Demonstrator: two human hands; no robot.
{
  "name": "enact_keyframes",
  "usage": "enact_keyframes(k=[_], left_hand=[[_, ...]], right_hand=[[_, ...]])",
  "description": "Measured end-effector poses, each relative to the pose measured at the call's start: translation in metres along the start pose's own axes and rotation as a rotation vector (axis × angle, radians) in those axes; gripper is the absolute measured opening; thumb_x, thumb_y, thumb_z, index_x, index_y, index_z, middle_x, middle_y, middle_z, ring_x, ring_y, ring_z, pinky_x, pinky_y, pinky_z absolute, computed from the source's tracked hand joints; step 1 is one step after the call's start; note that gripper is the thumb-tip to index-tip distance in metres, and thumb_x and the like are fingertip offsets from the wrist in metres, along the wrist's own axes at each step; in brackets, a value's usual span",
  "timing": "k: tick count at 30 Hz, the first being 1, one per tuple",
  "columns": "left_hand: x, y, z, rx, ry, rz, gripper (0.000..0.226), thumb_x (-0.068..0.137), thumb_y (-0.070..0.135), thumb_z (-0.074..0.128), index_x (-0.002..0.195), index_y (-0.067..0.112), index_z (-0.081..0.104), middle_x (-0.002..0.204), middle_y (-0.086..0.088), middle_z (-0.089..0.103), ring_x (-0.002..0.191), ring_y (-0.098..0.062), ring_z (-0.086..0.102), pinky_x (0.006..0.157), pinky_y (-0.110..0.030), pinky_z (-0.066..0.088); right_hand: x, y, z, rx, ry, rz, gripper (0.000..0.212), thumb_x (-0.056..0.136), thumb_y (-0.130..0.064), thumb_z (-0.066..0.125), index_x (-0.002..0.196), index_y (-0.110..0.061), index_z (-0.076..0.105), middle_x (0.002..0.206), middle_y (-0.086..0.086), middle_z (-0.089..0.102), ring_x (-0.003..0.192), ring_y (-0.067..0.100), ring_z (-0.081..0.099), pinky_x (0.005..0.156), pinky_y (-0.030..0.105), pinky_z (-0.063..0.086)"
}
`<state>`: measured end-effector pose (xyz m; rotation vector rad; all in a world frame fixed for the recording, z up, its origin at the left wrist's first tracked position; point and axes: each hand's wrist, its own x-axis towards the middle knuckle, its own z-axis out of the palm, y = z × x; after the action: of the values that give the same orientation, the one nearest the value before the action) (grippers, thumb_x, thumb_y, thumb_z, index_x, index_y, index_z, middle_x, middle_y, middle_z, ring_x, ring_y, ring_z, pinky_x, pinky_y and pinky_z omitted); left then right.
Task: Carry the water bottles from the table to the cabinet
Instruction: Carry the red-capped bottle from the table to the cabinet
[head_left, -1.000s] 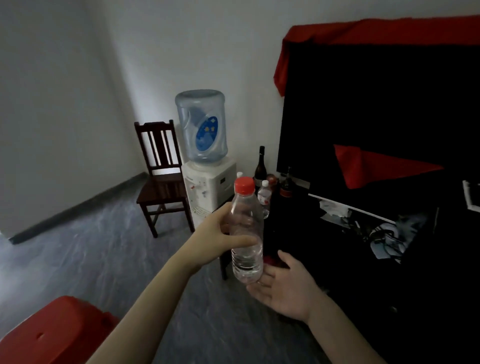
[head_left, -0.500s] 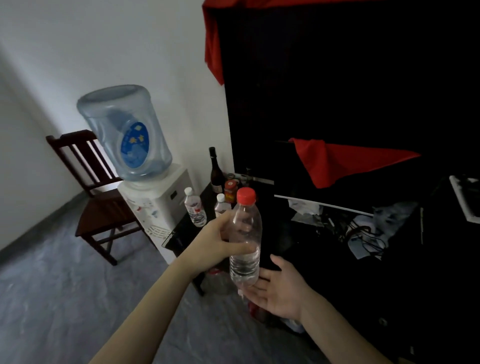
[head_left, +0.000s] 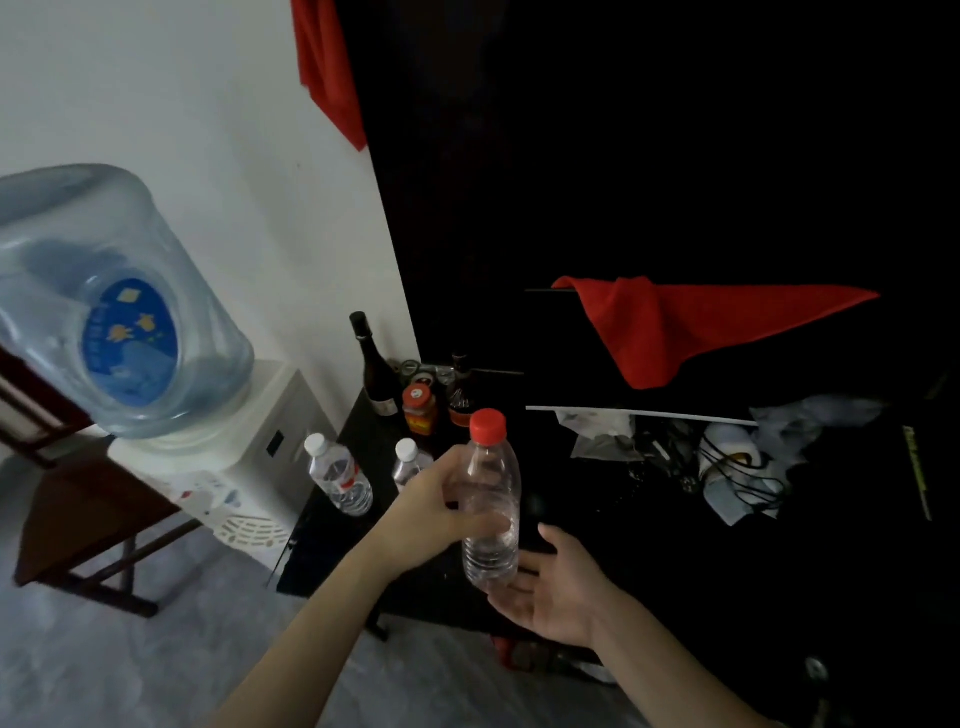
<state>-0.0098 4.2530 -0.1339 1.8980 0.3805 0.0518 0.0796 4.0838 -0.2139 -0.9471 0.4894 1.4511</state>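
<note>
My left hand (head_left: 434, 512) grips a clear water bottle with a red cap (head_left: 491, 493) around its middle and holds it upright over the dark cabinet top (head_left: 358, 519). My right hand (head_left: 553, 584) lies open, palm up, just under the bottle's base, its fingers at the bottom edge. Two smaller water bottles with white caps stand on the cabinet top: one (head_left: 340, 475) at the left, the other (head_left: 410, 462) partly hidden behind my left hand.
A dark wine bottle (head_left: 374, 366), a red-lidded jar (head_left: 420, 408) and another dark bottle (head_left: 460, 392) stand at the back of the cabinet top. A water dispenser (head_left: 228, 467) with a big blue jug (head_left: 114, 306) stands left, a wooden chair (head_left: 78, 519) beyond. Red cloth (head_left: 675, 327) drapes a dark shelf; cables and clutter (head_left: 727, 467) lie right.
The view has closed in on the cabinet and swung right; the dispenser and chair slid left. Both hands keep the same hold on the red-capped bottle.
</note>
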Motion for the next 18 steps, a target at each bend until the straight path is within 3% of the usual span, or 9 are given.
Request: enact_keyframes(k=[6, 11, 18], left_hand=[[0.048, -0.049, -0.015, -0.002, -0.001, 0.029, 0.060, 0.079, 0.015, 0.086, 0.130, 0.029, 0.057, 0.116, 0.005, 0.070, 0.111, -0.016, 0.069, 0.098, -0.043, 0.057], [0.073, -0.088, -0.005, 0.007, -0.008, 0.026, 0.065, 0.074, 0.020, 0.090, 0.128, 0.032, 0.056, 0.113, 0.011, 0.070, 0.109, -0.009, 0.069, 0.094, -0.035, 0.059], [0.109, -0.149, 0.023, 0.025, -0.013, 0.012, 0.071, 0.072, 0.021, 0.090, 0.131, 0.033, 0.054, 0.118, 0.013, 0.069, 0.112, -0.007, 0.067, 0.098, -0.039, 0.057]], right_hand=[[0.052, -0.023, 0.009, 0.069, 0.125, -0.044, 0.060, 0.101, -0.050, 0.040, 0.126, 0.001, 0.059, 0.117, 0.028, 0.068, 0.111, 0.039, 0.065, 0.098, 0.046, 0.050], [0.097, -0.034, -0.002, 0.070, 0.202, -0.038, 0.060, 0.102, -0.050, 0.038, 0.124, 0.001, 0.061, 0.118, 0.027, 0.067, 0.113, 0.038, 0.063, 0.095, 0.045, 0.051], [0.160, -0.040, -0.022, 0.080, 0.321, -0.048, 0.060, 0.103, -0.049, 0.034, 0.132, -0.002, 0.058, 0.128, 0.026, 0.060, 0.120, 0.037, 0.059, 0.099, 0.044, 0.046]])
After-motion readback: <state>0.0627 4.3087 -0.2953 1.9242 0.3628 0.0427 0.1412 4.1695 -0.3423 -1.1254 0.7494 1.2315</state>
